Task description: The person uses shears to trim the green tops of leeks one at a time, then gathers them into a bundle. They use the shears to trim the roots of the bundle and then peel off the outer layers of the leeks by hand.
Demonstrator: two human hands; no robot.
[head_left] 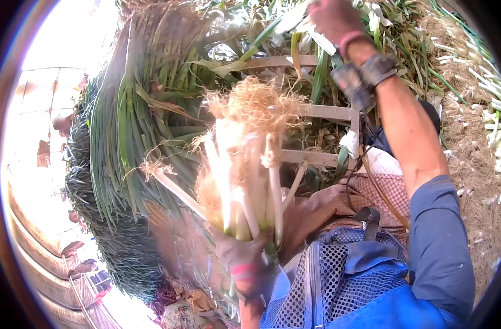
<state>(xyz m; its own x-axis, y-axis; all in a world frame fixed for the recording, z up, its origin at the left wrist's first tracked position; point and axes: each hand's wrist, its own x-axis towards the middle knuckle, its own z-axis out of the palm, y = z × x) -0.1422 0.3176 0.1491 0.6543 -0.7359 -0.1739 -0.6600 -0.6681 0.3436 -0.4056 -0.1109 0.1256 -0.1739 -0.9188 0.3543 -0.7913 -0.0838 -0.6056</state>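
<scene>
My left hand [244, 253], in a dark glove with a pink cuff, is closed around a bunch of green onions [248, 186]. The white stalks point up and away from me, with a shaggy clump of brown roots [256, 101] at the top; one stalk sticks out to the left. My right hand [338, 23], also gloved, is stretched out at the top edge of the view over a heap of leaves. Its fingers look closed on pale peeled onion leaves [291, 19], though the fingertips are partly hidden.
A tall stack of green onions [119, 137] stands on the left. A wooden frame [322, 112] lies beyond the bunch, among loose leaves [409, 33]. Root-littered ground [475, 175] and a row of white-stemmed onions [492, 82] are on the right. A blue mesh bag [349, 274] is against my body.
</scene>
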